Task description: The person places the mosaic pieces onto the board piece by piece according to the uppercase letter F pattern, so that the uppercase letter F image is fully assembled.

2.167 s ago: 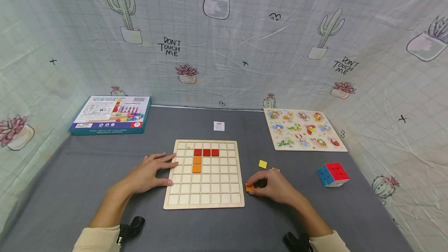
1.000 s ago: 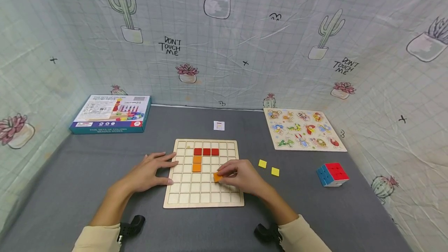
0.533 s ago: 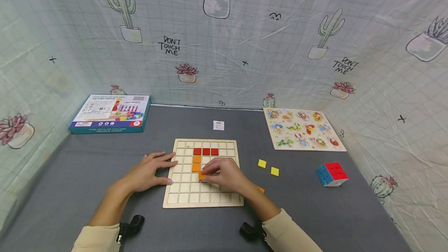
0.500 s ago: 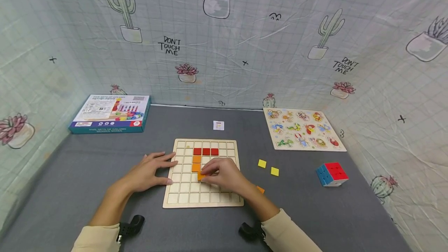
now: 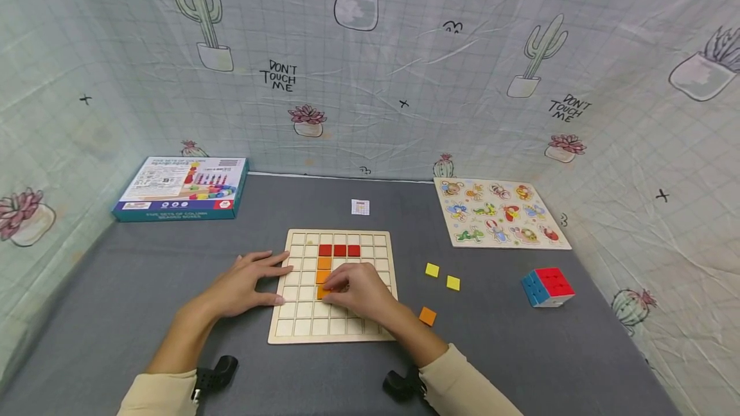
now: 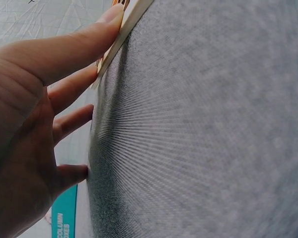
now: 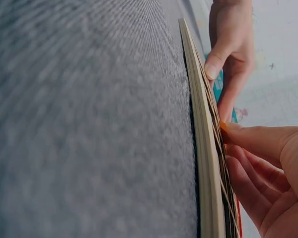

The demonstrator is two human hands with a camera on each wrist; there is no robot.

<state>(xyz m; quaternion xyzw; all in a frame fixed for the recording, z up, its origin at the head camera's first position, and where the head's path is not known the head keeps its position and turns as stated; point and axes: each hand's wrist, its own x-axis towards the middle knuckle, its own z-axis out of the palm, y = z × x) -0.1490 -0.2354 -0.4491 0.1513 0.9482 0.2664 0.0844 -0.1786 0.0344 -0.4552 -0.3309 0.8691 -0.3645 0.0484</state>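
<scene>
A wooden grid board lies on the grey cloth, with three red square tiles in a row near its top. Under the leftmost red one, two orange tiles sit in a column. My right hand pinches another orange tile at the cell just below them; the right wrist view shows that tile at the thumb tip, close against the board. My left hand rests on the board's left edge, thumb and fingers spread; in the left wrist view its thumb touches the rim.
Right of the board lie one orange tile and two yellow tiles. Farther right are a puzzle cube and a picture board. A boxed game sits back left, a small printed card behind the grid.
My right hand picked up an orange tile right of the board and carried it left to the cell under the orange column. My left hand stayed in place.
</scene>
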